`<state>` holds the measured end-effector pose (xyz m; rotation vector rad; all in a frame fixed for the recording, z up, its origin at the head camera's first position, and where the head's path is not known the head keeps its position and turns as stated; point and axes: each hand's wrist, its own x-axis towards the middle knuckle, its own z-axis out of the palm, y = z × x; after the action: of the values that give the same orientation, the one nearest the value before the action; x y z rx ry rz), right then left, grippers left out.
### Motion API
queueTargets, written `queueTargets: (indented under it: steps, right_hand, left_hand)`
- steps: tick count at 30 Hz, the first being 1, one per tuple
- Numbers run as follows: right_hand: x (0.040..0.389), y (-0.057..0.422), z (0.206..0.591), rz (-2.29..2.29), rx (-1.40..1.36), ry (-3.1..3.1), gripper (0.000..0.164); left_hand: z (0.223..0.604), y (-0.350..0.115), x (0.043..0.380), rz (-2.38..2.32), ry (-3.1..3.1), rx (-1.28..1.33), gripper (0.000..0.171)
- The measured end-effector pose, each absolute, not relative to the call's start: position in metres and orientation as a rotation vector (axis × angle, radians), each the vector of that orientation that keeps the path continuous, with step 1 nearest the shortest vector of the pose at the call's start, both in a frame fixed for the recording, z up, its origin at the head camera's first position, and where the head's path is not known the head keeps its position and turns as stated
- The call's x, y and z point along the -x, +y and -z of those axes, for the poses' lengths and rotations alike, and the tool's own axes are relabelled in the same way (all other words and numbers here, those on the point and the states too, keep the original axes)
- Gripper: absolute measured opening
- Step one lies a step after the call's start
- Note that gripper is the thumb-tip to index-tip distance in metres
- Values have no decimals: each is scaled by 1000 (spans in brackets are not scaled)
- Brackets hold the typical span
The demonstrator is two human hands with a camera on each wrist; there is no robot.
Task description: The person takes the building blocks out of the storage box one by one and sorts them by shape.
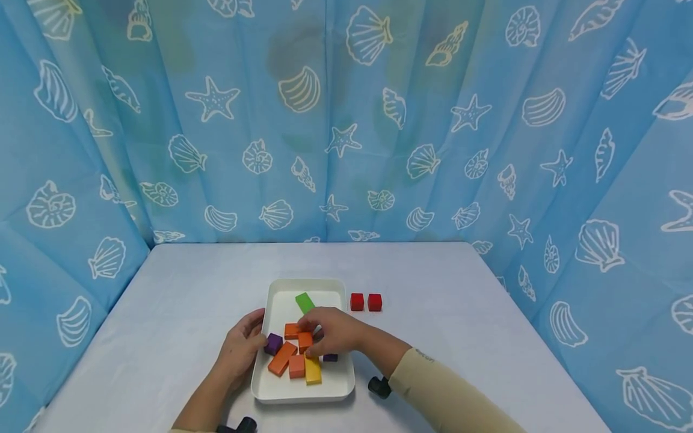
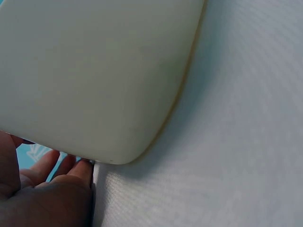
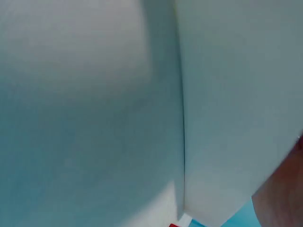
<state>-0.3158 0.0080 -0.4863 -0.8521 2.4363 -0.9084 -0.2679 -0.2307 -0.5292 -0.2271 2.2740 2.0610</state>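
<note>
A white tray (image 1: 303, 394) holds several coloured blocks. My left hand (image 1: 242, 346) grips its left rim, thumb at the edge beside a purple block (image 1: 274, 344) and fingers outside the wall. Over the tray, my right hand (image 1: 335, 331) pinches an orange block (image 1: 305, 341) between thumb and forefinger. Close around it lie another orange block (image 1: 292, 331), a long orange block (image 1: 283, 359), an orange cube (image 1: 296, 367) and a yellow block (image 1: 313, 371). A green block (image 1: 305, 302) is partly covered by the right hand, as is a second purple block (image 1: 330, 358).
Two red cubes (image 1: 366, 302) stand side by side on the white table (image 1: 460, 337), just right of the tray. A blue curtain (image 1: 325, 120) with shell prints surrounds the table's back and sides. Both wrist views show mostly the tray's outer wall (image 2: 94, 71) and tabletop.
</note>
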Motion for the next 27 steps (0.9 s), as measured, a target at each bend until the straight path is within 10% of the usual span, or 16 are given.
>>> queueTargets:
  steps: [27]
  right_hand:
    - [309,-11,499,901,682,2582,32]
  left_hand:
    - [532,-229,268,-2034,2294,268,81]
